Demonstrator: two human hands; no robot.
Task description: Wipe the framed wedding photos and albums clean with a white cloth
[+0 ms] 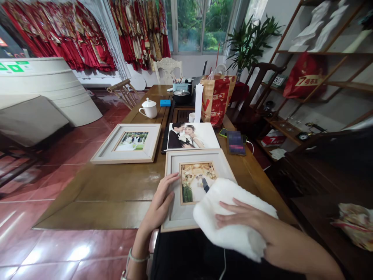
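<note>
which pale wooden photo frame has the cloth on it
The nearer pale wooden photo frame, with the gold-toned picture: the fluffy white cloth covers its lower right corner. The left pale wooden frame, with the green outdoor picture, has none.

The cloth [215, 198] under the right hand [246, 217] is plain white. By the left hand [163, 198], the nearer picture frame [179, 219] pairs pale wood edging with light grey; its wedding photo [192, 182] glows gold, cream and green. Beyond the hands, the unframed print [192, 136] shows black and white clothing, the lidded mug [150, 109] is white, and the paper bag [215, 99] mixes red and tan with white lettering. Brown wood grain colours the tabletop [107, 190].
</note>
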